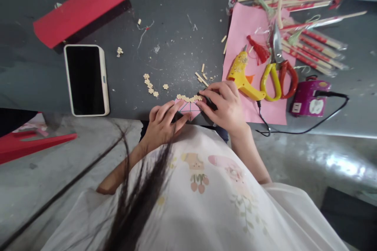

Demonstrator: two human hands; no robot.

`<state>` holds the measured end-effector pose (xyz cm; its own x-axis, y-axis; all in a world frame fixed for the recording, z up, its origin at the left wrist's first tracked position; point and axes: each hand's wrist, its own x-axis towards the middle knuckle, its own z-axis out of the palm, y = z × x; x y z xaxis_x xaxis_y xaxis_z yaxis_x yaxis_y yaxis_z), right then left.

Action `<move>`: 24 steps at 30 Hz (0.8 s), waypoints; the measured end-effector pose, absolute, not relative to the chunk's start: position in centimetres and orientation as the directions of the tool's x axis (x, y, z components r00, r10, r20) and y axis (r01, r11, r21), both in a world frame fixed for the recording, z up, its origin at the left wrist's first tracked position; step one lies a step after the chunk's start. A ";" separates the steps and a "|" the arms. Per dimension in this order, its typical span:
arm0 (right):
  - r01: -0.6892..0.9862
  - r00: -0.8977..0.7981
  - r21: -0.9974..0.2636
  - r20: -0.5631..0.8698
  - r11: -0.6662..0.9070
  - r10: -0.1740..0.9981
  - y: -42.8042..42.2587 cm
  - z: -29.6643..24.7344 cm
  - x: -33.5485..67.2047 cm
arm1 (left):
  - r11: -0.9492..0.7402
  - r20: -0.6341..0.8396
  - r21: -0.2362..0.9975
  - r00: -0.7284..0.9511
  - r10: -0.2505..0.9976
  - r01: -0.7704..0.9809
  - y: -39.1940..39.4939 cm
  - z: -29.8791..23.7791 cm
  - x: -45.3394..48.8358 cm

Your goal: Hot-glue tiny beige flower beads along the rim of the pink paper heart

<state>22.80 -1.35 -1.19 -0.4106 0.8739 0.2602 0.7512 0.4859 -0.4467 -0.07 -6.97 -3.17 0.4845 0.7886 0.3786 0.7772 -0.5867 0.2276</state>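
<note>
A small pink paper piece (189,109) with drawn lines lies at the near edge of the dark table (165,47). A row of tiny cream flower shapes (188,97) sits along its far edge. My left hand (163,123) rests on the piece's left side, fingers stretched flat and pressing it down. My right hand (222,104) is curled at the piece's right side, fingers closed round a dark object (209,102) whose tip touches the flower row.
Loose flower shapes (150,85) and wood bits (202,76) lie beyond the piece. A phone (86,79) lies left, red card (81,8) behind it. On pink paper (247,35) right: yellow glue gun (244,78), scissors (279,74). Purple device (309,97) with cable, wrapped chopsticks (312,47).
</note>
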 end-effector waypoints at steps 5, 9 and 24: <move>0.749 -0.419 -0.419 0.301 0.513 0.857 -1.5 -1.4 22.9 | -0.588 0.365 0.196 0.498 0.787 0.785 -7.0 -3.2 -0.2; 0.746 -0.422 -0.417 0.306 0.519 0.853 -1.5 -1.4 22.8 | -0.594 0.359 0.181 0.510 0.782 0.784 -7.0 -3.2 -0.2; 0.748 -0.428 -0.406 0.310 0.525 0.849 -1.5 -1.3 22.7 | -0.602 0.345 0.177 0.524 0.779 0.778 -7.0 -2.9 -0.2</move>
